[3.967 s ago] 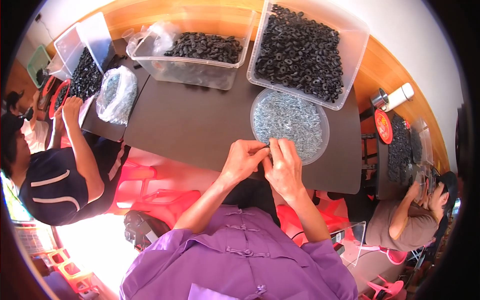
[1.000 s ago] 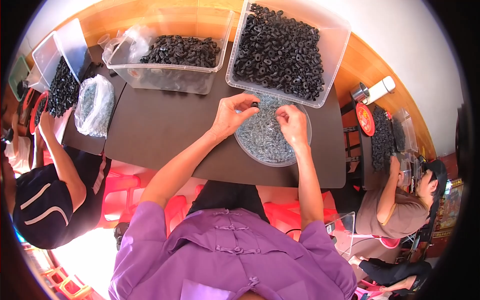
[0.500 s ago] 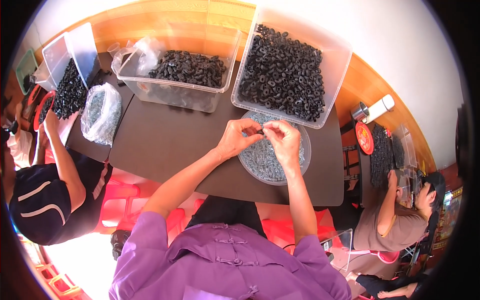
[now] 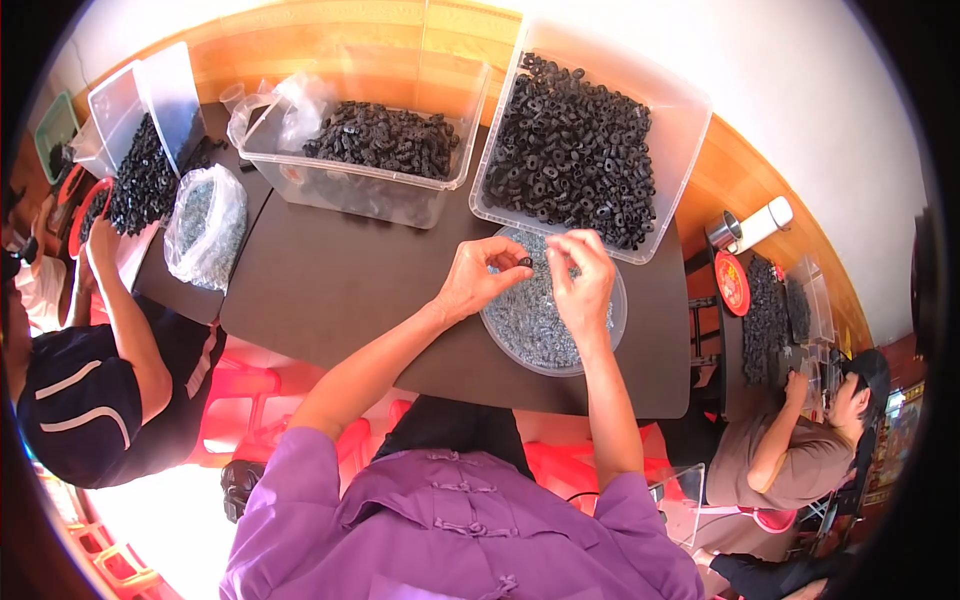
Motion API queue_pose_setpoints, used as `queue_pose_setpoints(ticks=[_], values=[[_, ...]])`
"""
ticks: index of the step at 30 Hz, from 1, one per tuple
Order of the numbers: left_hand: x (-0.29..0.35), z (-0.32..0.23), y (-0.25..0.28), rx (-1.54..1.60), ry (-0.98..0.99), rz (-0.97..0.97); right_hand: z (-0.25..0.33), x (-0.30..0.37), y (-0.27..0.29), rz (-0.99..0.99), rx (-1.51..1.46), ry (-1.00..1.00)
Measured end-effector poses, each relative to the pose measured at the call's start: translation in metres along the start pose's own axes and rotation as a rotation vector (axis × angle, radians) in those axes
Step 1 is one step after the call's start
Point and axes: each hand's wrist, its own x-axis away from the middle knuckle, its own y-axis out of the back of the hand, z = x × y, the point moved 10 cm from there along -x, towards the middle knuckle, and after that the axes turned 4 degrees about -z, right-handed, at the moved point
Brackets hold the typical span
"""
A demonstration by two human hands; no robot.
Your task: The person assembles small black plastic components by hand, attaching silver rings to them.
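Observation:
My left hand [image 4: 468,280] pinches a small black ring-shaped part [image 4: 525,262] between thumb and forefinger. Just to its right, my right hand [image 4: 584,282] is raised with thumb and fingers curled together; whether something tiny sits in them is hidden. Both hands are above a round clear tub [image 4: 622,318] filled with small silvery metal pieces [image 4: 535,325], which look like little springs or screws. Behind them a large translucent bin [image 4: 688,140] holds many loose black parts [image 4: 570,150] like the one in my left hand.
A second clear bin [image 4: 350,195] with black parts stands back left on the dark table [image 4: 330,290]. A plastic bag [image 4: 207,230] of metal pieces lies farther left. One person [image 4: 85,400] works at left, another [image 4: 800,440] at right. A white flask [image 4: 765,222] stands at right.
My hands, fingertips together before, have come apart. The right has drawn slightly right and up, while the left stays in place with the black part now visible.

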Motion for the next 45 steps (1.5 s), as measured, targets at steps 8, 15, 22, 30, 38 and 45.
queue_pose_setpoints(ticks=[8,15,22,30,38,45], values=[[-0.001,0.005,-0.005,0.007,0.006,-0.035,-0.05,-0.043,-0.046,0.075,0.451,0.1],[0.0,0.0,-0.01,-0.011,0.035,0.005,-0.052,-0.046,-0.054,0.042,0.474,0.204],[0.005,0.004,-0.011,0.074,0.033,-0.011,-0.062,-0.051,-0.055,0.202,0.44,0.079],[0.001,0.008,-0.013,0.095,0.002,-0.017,-0.046,-0.043,-0.015,0.025,-0.011,-0.053],[0.001,0.009,-0.018,0.013,0.072,0.104,-0.043,0.012,-0.005,0.2,-0.495,-0.452],[0.004,0.003,-0.023,0.019,0.068,0.14,-0.045,0.024,-0.008,0.241,-0.401,-0.427]])
